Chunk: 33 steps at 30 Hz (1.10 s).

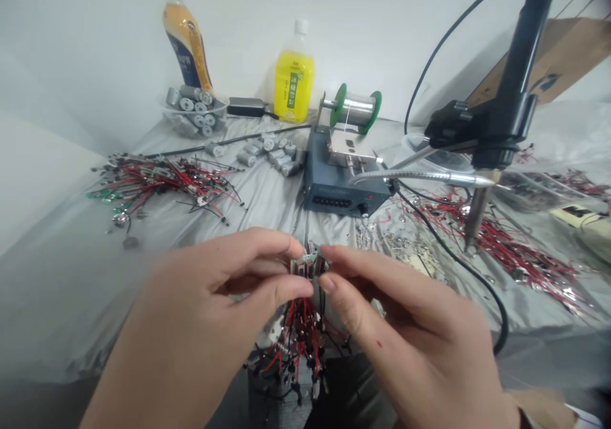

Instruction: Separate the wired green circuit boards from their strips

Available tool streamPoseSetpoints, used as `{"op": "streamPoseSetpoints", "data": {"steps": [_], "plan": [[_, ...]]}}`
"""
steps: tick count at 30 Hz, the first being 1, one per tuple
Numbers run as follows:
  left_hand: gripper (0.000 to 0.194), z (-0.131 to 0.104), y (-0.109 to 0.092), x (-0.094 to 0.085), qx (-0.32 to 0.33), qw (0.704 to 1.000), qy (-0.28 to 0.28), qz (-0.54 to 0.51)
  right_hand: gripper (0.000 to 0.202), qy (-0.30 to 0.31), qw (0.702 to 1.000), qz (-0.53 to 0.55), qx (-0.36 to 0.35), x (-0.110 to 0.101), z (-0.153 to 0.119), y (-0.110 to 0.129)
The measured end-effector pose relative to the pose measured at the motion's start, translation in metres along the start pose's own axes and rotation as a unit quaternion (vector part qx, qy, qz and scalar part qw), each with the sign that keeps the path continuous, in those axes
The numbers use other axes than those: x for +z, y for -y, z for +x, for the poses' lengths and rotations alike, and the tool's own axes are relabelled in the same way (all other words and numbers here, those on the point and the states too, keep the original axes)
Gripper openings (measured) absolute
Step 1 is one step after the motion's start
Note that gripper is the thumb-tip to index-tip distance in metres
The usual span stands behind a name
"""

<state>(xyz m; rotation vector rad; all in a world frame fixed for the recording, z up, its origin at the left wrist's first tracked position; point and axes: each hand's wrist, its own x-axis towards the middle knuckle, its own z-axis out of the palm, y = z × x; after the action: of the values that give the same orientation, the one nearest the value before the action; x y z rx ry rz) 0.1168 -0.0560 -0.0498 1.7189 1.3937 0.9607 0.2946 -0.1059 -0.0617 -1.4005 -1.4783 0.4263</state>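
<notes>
Between thumb and fingers, my left hand [238, 289] pinches a row of small circuit boards [305, 266] standing side by side. Just to their right, my right hand [382, 314] is closed in a pinch on another thin board [319, 261]; whether it touches the row I cannot tell. Red and black wires [300, 333] hang in a bunch below the boards, several with dark ends. My fingers hide the boards' outer edges.
A soldering iron [477, 206] points down from a stand at right, beside a blue solder feeder [344, 181] with a solder spool [356, 109]. Wired parts lie in piles at left [167, 177] and right [510, 244]. Small motors [274, 152], a motor-filled tub [193, 120] and bottles [294, 85] stand behind.
</notes>
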Motion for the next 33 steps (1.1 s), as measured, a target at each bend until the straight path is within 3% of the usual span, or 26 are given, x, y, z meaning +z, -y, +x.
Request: {"op": "streamPoseSetpoints", "data": {"steps": [7, 10, 14, 20, 25, 29, 30, 33], "plan": [[0.023, 0.000, 0.005, 0.000, 0.044, 0.998, -0.015, 0.031, 0.018, 0.069, 0.996, 0.043, -0.028, -0.002, 0.006, 0.001], [0.024, -0.003, 0.011, -0.001, 0.093, 0.993, -0.035, 0.067, 0.018, 0.084, 0.994, 0.056, -0.042, -0.002, 0.006, 0.001], [0.029, -0.005, 0.010, -0.003, 0.102, 0.991, -0.044, 0.080, 0.022, 0.092, 0.994, 0.053, -0.039, 0.000, 0.005, 0.002], [0.024, -0.002, 0.000, -0.003, 0.070, 0.995, -0.017, 0.065, 0.025, 0.046, 0.998, -0.008, -0.049, 0.009, 0.005, 0.007], [0.026, -0.001, -0.002, 0.002, 0.075, 0.994, -0.029, 0.069, 0.025, 0.018, 0.996, -0.072, -0.047, 0.015, 0.002, 0.009], [0.022, -0.003, 0.000, 0.005, 0.111, 0.988, -0.105, 0.035, 0.026, -0.007, 0.993, -0.105, -0.043, 0.021, -0.004, 0.008], [0.023, -0.003, 0.000, 0.005, 0.093, 0.993, -0.049, 0.054, 0.025, -0.016, 0.993, -0.110, -0.044, 0.022, -0.005, 0.008], [0.028, -0.005, 0.000, 0.002, 0.070, 0.995, -0.029, 0.070, 0.026, -0.034, 0.992, -0.116, -0.042, 0.026, -0.008, 0.010]]}}
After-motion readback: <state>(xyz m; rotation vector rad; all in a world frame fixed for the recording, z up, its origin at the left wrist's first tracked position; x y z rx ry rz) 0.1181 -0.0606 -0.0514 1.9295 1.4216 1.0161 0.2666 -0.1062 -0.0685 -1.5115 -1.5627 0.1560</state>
